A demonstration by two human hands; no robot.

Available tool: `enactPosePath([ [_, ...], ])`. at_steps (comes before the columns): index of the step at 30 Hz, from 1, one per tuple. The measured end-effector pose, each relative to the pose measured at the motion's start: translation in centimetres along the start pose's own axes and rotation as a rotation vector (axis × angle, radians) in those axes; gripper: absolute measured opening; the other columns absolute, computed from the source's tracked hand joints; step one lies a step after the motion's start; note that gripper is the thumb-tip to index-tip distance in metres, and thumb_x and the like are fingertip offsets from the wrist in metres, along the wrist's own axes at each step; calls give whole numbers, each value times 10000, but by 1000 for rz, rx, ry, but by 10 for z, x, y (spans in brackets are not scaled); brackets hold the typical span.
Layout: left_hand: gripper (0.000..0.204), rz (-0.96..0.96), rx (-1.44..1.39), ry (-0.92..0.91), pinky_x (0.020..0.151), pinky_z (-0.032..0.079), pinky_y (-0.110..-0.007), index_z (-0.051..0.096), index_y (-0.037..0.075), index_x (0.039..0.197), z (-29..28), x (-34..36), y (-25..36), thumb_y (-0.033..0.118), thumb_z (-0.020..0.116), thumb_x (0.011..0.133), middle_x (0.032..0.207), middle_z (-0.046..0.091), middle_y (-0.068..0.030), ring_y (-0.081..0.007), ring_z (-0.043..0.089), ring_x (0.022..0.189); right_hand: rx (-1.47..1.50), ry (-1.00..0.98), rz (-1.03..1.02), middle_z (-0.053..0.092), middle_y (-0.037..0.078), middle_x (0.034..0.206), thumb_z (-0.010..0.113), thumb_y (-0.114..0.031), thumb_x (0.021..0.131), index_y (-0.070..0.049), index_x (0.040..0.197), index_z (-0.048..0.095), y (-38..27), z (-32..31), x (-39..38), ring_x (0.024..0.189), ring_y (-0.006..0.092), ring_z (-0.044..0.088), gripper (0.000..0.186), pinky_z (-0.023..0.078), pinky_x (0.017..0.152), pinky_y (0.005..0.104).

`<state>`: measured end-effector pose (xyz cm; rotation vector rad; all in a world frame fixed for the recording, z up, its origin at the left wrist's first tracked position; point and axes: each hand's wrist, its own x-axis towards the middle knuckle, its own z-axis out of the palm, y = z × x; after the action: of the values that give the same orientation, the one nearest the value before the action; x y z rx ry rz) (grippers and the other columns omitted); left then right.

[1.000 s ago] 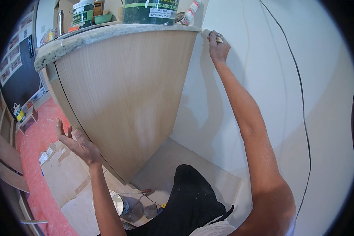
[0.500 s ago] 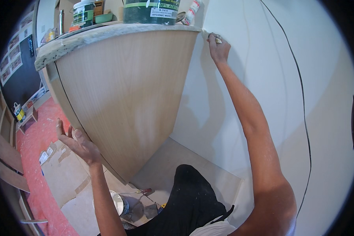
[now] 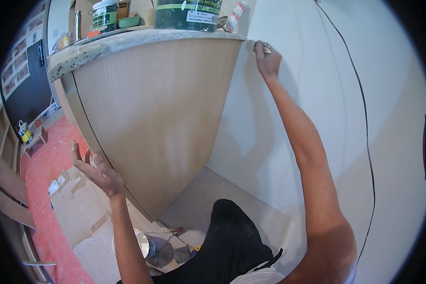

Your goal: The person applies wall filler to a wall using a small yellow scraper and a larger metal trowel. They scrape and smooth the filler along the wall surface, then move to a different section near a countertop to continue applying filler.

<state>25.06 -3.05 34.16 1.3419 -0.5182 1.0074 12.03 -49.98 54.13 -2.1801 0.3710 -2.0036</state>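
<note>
My right hand [image 3: 270,62] is raised against the white wall [image 3: 317,80], close to the corner where the stone countertop [image 3: 142,44] meets it. Its fingers are curled around a small thing with a pale end [image 3: 267,50]; most of it is hidden in the grip, so its kind does not show. At the left, my left hand [image 3: 104,176] hangs with fingers spread and holds nothing. It is beside the lower front edge of the light wood cabinet panel [image 3: 161,113]; I cannot tell whether it touches.
A large green paint bucket [image 3: 187,14], a smaller tub [image 3: 105,16] and a green bowl [image 3: 128,22] stand on the countertop. A black cable [image 3: 363,94] runs down the wall. Below lie cardboard sheets [image 3: 75,213], an open paint pail [image 3: 144,244] and a red-handled tool [image 3: 177,230].
My right hand has shifted slightly right and down along the wall, away from the countertop corner. The left hand keeps its spread pose. The whole view has moved a little.
</note>
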Motion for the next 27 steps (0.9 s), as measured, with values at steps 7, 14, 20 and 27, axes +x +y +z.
enactPosePath([
  [7,717,6,-11,31,1106,343,-427,340,-67,1435,3,1,6,495,439,1001,1493,358,-205,-300,381,1376,183,51,51,751,158,866,615,-228,925,26,1028,733,7,4,28,818,236,738,299,555,778,336],
  [14,762,-17,-48,54,1098,327,-434,373,-61,1406,5,0,3,561,452,973,1458,407,-190,-293,381,1368,77,-24,118,749,160,849,618,-254,905,5,1000,746,1,-4,28,829,236,737,303,550,795,334],
  [20,708,6,-18,10,1082,367,-421,316,-58,1451,1,-1,1,483,434,1009,1499,347,-197,-296,438,1324,5,-38,79,744,180,866,610,-263,900,0,1006,744,0,-1,24,829,271,736,313,551,788,363],
  [27,772,-29,-58,47,1103,326,-443,356,-50,1421,8,-1,6,568,457,969,1467,389,-191,-301,363,1386,-61,-52,23,730,212,869,605,-262,898,1,1006,742,-1,-1,24,810,327,730,315,554,768,385],
])
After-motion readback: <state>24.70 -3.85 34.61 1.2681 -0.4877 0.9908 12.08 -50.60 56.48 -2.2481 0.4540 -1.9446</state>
